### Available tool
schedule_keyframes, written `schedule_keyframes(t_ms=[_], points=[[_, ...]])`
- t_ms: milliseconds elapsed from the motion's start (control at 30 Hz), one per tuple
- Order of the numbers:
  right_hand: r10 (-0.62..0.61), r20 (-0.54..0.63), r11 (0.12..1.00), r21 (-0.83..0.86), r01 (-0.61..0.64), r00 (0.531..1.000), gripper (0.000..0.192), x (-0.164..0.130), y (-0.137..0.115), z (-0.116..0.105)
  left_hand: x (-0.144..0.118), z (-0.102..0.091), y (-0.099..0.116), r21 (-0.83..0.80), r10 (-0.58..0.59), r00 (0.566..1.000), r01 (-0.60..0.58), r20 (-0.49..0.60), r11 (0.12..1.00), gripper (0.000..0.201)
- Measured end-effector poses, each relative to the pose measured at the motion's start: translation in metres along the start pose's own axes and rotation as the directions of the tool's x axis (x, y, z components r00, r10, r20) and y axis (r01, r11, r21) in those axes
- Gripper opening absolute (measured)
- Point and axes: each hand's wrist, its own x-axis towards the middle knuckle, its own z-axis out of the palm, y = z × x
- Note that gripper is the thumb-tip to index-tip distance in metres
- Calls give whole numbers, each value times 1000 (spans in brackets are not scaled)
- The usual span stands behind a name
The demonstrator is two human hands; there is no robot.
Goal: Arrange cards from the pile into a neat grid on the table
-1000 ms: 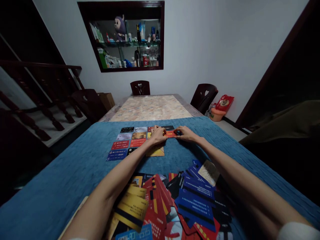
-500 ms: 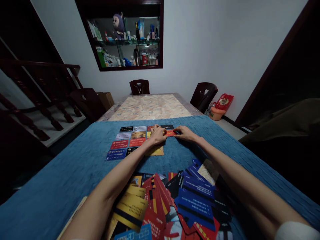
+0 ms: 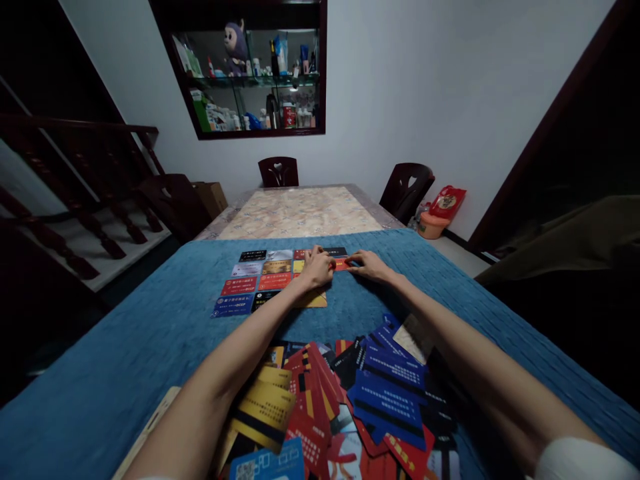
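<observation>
Now, hands: left hand and right hand lie flat, fingers pressing a red card.
Nearby: card grid; loose pile in front.

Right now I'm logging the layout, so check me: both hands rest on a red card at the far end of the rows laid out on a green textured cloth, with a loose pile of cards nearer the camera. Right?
Not quite: the textured cloth is blue, not green, as the head view shows. The rest holds: left hand and right hand rest on the red card at the rows' far end, and the loose pile of cards lies nearer the camera.
</observation>
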Motion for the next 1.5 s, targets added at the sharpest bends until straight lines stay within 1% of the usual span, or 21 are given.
schedule_keyframes(t_ms=[133,267,367,433,567,667,833,1000,1167,1267,1367,1500], points=[[-5,2,1000,4,5,1000,29,0,-3,-2,2,0,-3,-47,-28,1000,29,7,998,26],[-17,-5,1000,11,17,1000,32,-3,-8,-6,3,0,-7,-74,-42,999,41,-18,996,26],[-19,-26,1000,17,19,999,36,-8,-11,-10,1,-4,-7,-93,-56,997,51,-46,994,27],[-17,-46,1000,19,18,999,36,-12,-12,-13,-4,-10,-7,-114,-58,996,51,-64,992,28],[-16,-86,1000,17,18,996,33,-23,-12,-17,-20,-26,-2,-147,-48,993,32,-107,989,33],[-18,-108,1000,18,20,994,31,-34,-14,-21,-35,-36,4,-144,-22,992,4,-122,990,31],[-57,-154,998,1,58,986,26,-62,-21,-28,-67,-41,18,-146,55,987,-77,-152,986,25],[-120,-156,993,-1,121,980,25,-101,-31,-38,-95,-45,38,-150,135,979,-158,-151,976,24],[-97,-162,995,-20,95,982,27,-143,-39,-48,-111,-49,73,-180,175,981,-188,-84,965,24],[-54,-171,998,-19,52,984,29,-169,-38,-51,-115,-47,96,-183,215,976,-217,-30,959,23],[14,-187,1000,-5,-15,982,29,-192,-33,-50,-116,-43,117,-176,262,965,-256,12,950,22],[35,-160,999,-24,-40,986,34,-210,-24,-47,-110,-36,141,-152,274,959,-262,68,953,19]])
